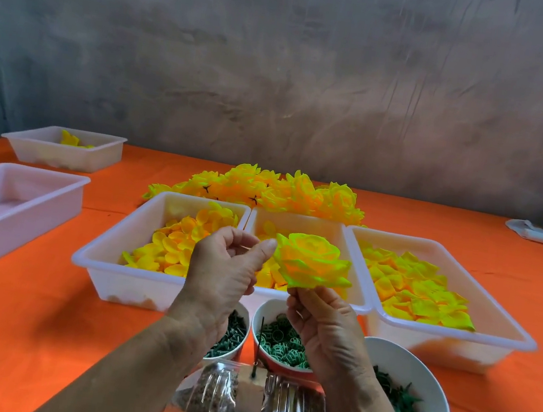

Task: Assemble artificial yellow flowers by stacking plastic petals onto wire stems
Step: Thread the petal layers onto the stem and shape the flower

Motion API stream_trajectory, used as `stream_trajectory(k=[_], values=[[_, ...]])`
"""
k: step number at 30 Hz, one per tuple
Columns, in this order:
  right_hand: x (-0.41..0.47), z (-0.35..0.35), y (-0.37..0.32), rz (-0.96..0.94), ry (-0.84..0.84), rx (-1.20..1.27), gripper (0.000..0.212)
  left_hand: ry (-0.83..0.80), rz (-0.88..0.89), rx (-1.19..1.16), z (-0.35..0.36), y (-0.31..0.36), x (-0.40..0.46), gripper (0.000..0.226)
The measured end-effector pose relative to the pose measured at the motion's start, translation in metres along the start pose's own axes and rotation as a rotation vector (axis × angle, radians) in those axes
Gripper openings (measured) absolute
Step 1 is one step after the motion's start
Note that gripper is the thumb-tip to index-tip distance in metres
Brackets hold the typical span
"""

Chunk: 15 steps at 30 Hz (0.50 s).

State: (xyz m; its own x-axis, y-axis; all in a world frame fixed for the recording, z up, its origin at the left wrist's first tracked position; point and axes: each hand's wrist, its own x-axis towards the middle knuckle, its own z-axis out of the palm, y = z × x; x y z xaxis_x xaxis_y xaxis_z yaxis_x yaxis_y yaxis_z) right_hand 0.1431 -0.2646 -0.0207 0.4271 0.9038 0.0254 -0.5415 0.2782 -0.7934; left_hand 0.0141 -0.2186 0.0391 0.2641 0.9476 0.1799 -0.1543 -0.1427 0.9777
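A layered yellow flower (pixel 313 261) is held up above the middle tray. My right hand (pixel 323 326) grips it from underneath, at its base. My left hand (pixel 224 268) is raised beside it with fingers curled; its thumb tip touches the flower's left edge. Three white trays hold loose yellow petals: left (pixel 101 252), middle (pixel 355 237) and right (pixel 502 329). A pile of finished yellow flowers (pixel 265 187) lies behind the trays. A thin dark wire (pixel 259 346) stands upright in front of me.
Three bowls of green plastic parts sit near me: left (pixel 239 347), middle (pixel 261 311), right (pixel 427 378). A clear plastic bottle (pixel 254 407) lies at the bottom. Two more white trays (pixel 23 194) (pixel 63 147) stand at left, a white cloth (pixel 535 233) at far right.
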Motion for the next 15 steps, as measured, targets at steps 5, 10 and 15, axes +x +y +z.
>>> stream_trajectory(k=[5, 10, 15], values=[[0.0, -0.002, 0.001, -0.183, 0.012, -0.154, 0.011, -0.186, -0.199, 0.03, 0.001, 0.007, -0.002, 0.029], [-0.003, -0.007, -0.002, -0.28, -0.023, -0.308, 0.013, -0.232, -0.403, 0.039, -0.006, 0.008, 0.003, 0.035], [-0.005, -0.007, -0.001, -0.297, -0.044, -0.377, 0.01, -0.288, -0.487, 0.023, -0.009, 0.008, 0.005, 0.021]])
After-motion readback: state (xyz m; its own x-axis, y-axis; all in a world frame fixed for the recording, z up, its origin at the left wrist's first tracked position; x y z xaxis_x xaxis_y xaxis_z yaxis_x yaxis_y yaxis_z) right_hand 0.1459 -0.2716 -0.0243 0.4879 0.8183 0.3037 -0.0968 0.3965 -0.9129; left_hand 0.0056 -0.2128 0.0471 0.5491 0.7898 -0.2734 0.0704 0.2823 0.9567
